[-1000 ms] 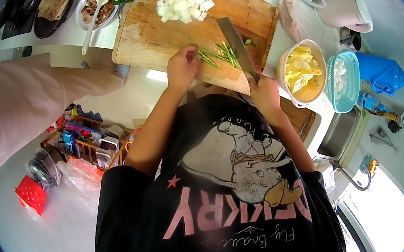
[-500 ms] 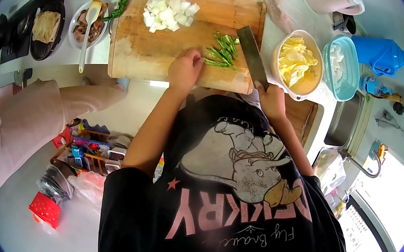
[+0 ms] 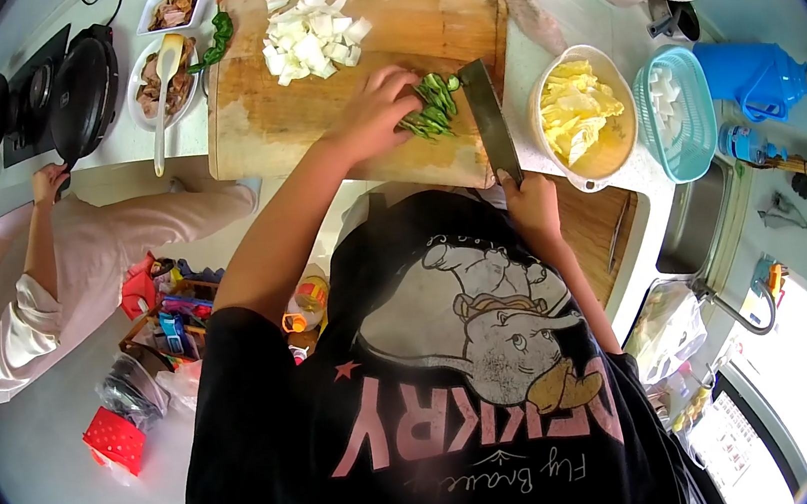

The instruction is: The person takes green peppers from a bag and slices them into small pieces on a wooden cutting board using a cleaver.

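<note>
On the wooden cutting board (image 3: 278,131) lies a heap of sliced green peppers (image 3: 434,107). The fingers of my left hand (image 3: 375,119) curve round the heap's left side and press against it; some fingertips are hidden among the slices. My right hand (image 3: 532,204) is closed round the handle of a cleaver (image 3: 491,120). Its broad dark blade stands along the right side of the peppers, over the board's right end. Farther back on the board is a pile of white chopped pieces (image 3: 312,40), possibly onion.
Right of the board stand a bowl of yellow-green cabbage leaves (image 3: 580,114) and a turquoise basket (image 3: 682,142) with white pieces. At left are a plate of meat (image 3: 152,91) with a spatula (image 3: 167,95), whole green peppers (image 3: 214,41) and another person (image 3: 71,252) holding a black pan (image 3: 87,97).
My left hand has moved right and forward onto the peppers, which are bunched closer together. The cleaver stays in my right hand. The other person has tilted the pan upright.
</note>
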Demonstrator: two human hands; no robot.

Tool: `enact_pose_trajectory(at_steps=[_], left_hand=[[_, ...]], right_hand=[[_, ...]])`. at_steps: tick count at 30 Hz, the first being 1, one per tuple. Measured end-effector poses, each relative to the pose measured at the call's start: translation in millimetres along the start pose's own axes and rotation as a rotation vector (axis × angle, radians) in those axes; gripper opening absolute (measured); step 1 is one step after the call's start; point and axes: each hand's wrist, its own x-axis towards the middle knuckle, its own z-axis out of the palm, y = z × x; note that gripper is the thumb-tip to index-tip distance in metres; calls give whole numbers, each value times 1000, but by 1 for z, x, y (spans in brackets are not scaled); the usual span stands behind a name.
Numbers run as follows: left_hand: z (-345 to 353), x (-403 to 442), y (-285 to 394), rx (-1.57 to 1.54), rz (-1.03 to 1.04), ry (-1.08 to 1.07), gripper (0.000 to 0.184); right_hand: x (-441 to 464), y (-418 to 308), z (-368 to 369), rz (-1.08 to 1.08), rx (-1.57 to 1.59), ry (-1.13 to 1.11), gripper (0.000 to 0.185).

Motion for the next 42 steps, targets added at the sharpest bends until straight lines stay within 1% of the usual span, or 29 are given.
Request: enact_pose_trajectory(at_steps=[5,8,11,12,15,16,19,23,24,25,27,29,30,32,33,35,37,39,41,42], left_hand=[[-5,-1,-3,-40,53,-61,23],[0,2,-6,-106,24,72,22],[10,25,-16,-86,-56,176,23],[5,37,-13,-172,-103,136,25],[2,68,10,-46,-225,19,33],[11,73,11,75,-180,98,41],[17,88,12,215,-133,-98,53],[-12,95,21,-199,-475,-134,38],[-2,90,10,-361,-458,98,31],[7,90,-3,-526,-474,191,28],[-10,98,4,-927,-553,309,25],[-34,112,32,-1008,-438,270,26],[-46,124,54,-952,-378,234,27],[-61,146,105,-902,-220,150,28],[-61,156,132,-900,-128,108,27],[-49,176,190,-890,-2,24,25],[-34,189,249,-851,156,-116,28],[-12,194,309,-859,269,-251,27],[17,193,370,-858,443,-346,26],[32,193,401,-865,484,-444,27]], right_hand=[[-1,-1,-1,-13,-9,29,38],[-3,-5,-4,-8,30,74,37],[-5,-4,-4,-6,60,86,37],[-5,-2,-3,3,65,83,37],[-4,3,1,19,73,73,38],[-5,2,1,21,69,71,39],[-6,10,6,41,92,65,42],[-13,16,10,106,193,67,45],[-16,16,9,124,188,46,43],[-18,16,6,140,184,27,42],[-23,19,8,140,214,14,41],[-27,21,10,79,281,70,38],[-28,23,7,28,311,106,36],[-40,26,4,-12,271,109,28],[-46,31,9,45,218,69,25],[-59,35,-2,33,143,55,20],[-76,42,-15,112,149,45,22],[-98,51,-30,102,178,100,22],[-126,71,-43,73,131,114,21],[-137,88,-40,74,112,159,21]])
